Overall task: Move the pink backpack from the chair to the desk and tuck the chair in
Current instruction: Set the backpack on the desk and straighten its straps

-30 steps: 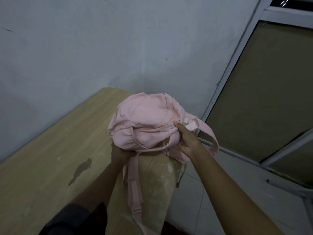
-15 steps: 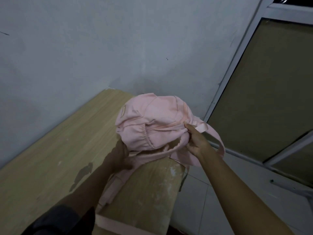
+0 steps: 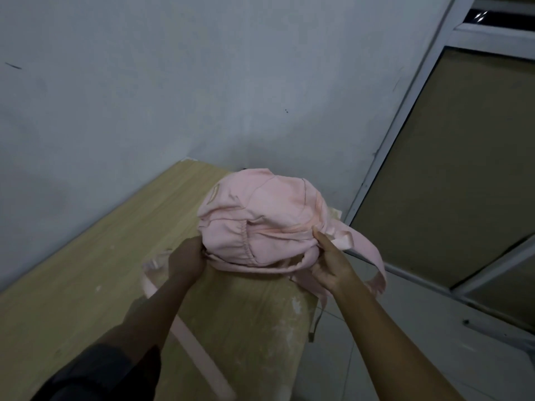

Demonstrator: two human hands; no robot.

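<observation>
The pink backpack point(image 3: 263, 218) rests as a rounded bundle on the far right end of the light wooden desk point(image 3: 86, 270). My left hand point(image 3: 185, 259) grips its lower left edge. My right hand point(image 3: 330, 264) holds the fabric and a strap at its right side. One pink strap point(image 3: 199, 357) trails across the desk toward me, and another loops off the desk's right edge point(image 3: 373, 261). The chair is out of view.
A grey-white wall point(image 3: 202, 82) runs behind the desk. To the right stands a white-framed door or window with brown panels point(image 3: 451, 183). White floor tiles point(image 3: 405, 357) lie below the desk's right end.
The backpack has come down from above the desk and moved farther onto its far right end. Both hands moved with it, and the hanging strap now lies on the desk.
</observation>
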